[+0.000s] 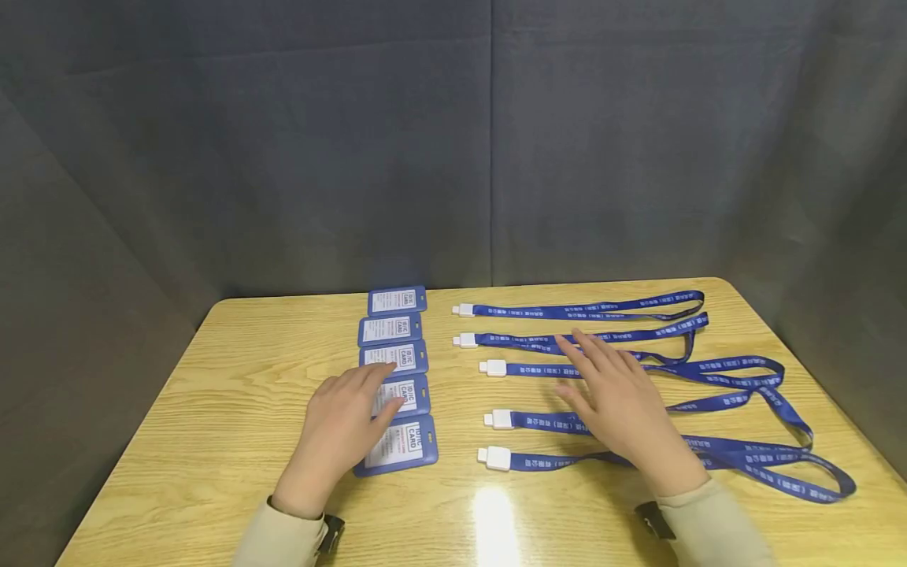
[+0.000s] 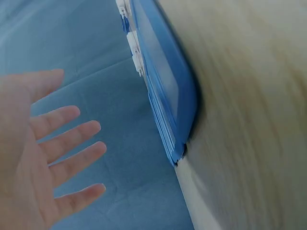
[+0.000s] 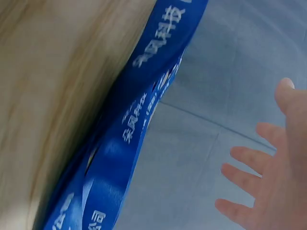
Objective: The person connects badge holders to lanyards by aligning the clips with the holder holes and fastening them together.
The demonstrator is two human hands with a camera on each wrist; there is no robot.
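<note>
Wears a plain, pale beige left sleeve (image 1: 279, 539) and matching right sleeve (image 1: 717, 529), wrist-length — plus a small black left-wrist fitting (image 1: 331, 535) and black right-wrist fitting (image 1: 653, 520), perhaps strapped on, too dark to tell. Has a bare left hand (image 1: 343, 417) and bare right hand (image 1: 622, 398).

My left hand (image 1: 340, 421) hides parts of the 3 nearest card holders (image 1: 402, 446), and their fine print (image 1: 409, 450) is too small for me to read. My right hand (image 1: 623, 400) covers middle stretches of some blue lanyards (image 1: 549, 423). The head view's bottom edge cuts off my 2 sleeves (image 1: 279, 539) and the table (image 1: 177, 441); each wrist view crops its hand sideways.
</note>
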